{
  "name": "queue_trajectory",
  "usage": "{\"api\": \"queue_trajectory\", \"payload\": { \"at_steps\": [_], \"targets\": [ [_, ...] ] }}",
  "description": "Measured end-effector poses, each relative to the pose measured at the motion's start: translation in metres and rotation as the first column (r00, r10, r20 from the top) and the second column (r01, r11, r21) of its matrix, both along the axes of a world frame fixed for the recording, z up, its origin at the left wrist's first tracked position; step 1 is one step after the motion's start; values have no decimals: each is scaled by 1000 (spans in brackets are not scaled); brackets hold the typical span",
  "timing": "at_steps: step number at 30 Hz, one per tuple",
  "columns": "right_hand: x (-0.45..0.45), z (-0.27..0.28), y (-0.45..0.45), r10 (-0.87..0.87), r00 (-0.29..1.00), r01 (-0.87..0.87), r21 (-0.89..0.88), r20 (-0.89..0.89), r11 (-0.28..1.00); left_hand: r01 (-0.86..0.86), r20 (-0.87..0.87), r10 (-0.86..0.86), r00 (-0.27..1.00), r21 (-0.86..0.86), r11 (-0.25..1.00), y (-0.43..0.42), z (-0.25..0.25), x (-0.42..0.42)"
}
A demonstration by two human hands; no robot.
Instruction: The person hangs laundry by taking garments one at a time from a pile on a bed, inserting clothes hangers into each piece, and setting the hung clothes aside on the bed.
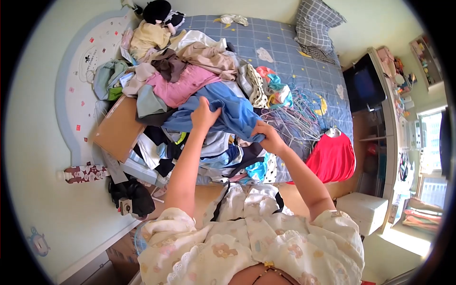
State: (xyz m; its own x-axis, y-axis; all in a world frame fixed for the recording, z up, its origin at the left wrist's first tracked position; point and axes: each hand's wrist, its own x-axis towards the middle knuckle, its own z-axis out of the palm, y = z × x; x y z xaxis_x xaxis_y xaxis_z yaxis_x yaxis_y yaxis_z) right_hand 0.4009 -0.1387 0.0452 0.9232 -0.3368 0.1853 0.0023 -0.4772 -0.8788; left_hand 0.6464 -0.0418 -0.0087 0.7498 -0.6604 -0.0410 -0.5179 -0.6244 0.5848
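With the crumpled blue cloth garment [237, 110] at 9 o'clock from the tangled multicoloured hangers [295, 118], the curled left hand [205, 116] gripped its middle and the right hand [270, 137] pinched its 4 o'clock end.

Grey checked fabric pillow [316, 27] lay on blue patterned bedspread [280, 45]; black flat-screen television [365, 84] stood right of it. White rectangular box [362, 210] stood nearer camera. Black-haired doll [157, 11] sat near white, pale-blue-rimmed headboard [78, 76].
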Motion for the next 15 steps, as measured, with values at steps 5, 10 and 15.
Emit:
{"api": "queue_trajectory", "payload": {
  "at_steps": [5, 10, 15],
  "targets": [
    [-34, 43, -22, 29, 1000, -29, -22, -7, 999, 264, 61, -285, 956, 235, 935, -11, 24, -10],
    [-73, 73, -64, -353, 935, 349, 97, 36, 932, 155, 160, -217, 963, 332, 930, 1, 62, -19],
    [-71, 125, -90, -425, 897, 423, 39, 120, 905, 159, 376, -171, 911, 62, 985, -2, 161, -31]
  ]
}}
